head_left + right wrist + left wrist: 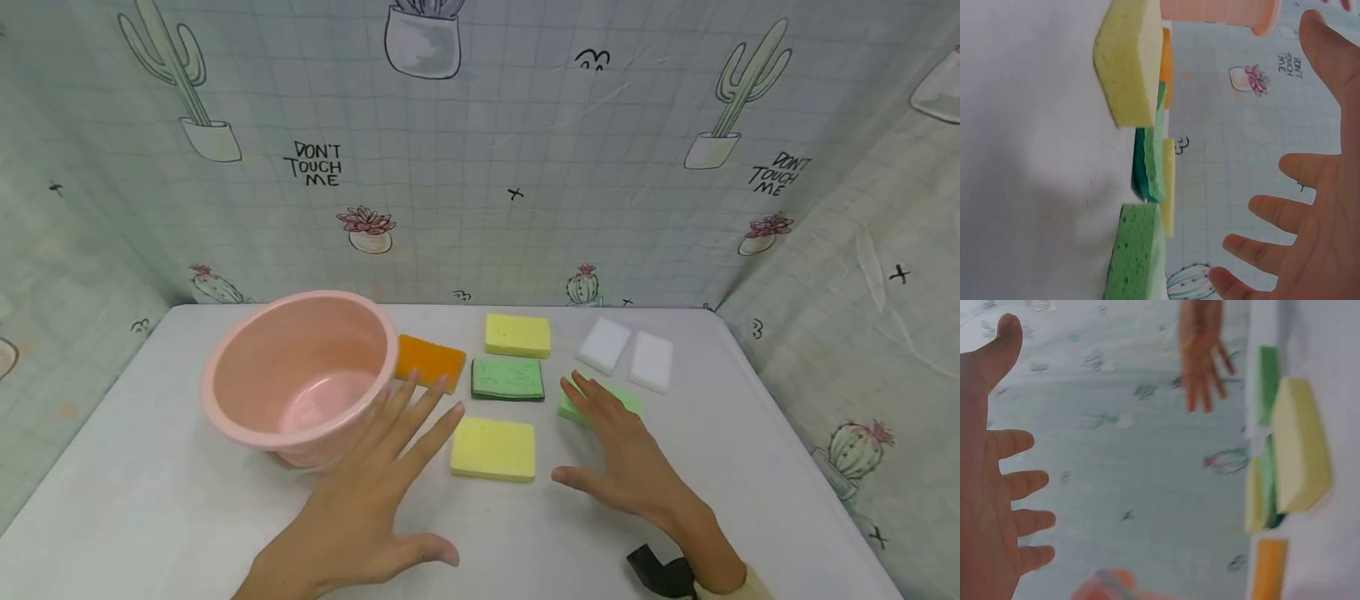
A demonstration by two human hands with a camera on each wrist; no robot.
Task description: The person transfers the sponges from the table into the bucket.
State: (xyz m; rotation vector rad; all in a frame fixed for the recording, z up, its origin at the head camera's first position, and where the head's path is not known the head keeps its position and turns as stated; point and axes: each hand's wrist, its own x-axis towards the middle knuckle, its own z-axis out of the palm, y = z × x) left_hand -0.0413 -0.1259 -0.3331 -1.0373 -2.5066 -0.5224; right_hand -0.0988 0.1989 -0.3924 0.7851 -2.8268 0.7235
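Observation:
Fingers spread, my left hand (pixel 375 492) hovers over the table in front of the pink basin (pixel 300 367), overlapping its lower right side in the head view. To its right lies a yellow sponge (pixel 492 450). My right hand (pixel 626 462) is held out with straight fingers above a light green sponge (pixel 630 402), partly covering it in the head view. Between the hands, farther back, sit a green sponge with a dark underside (pixel 507 378) and a second yellow sponge (pixel 517 335). An orange sponge (pixel 431 360) lies beside the basin. Neither hand holds anything.
Two white sponges (pixel 651 361) lie at the back right of the white table (pixel 187 533). A black strap-like object (pixel 662 573) shows by the right wrist. Printed cloth (pixel 480 150) hangs behind the table and along both sides.

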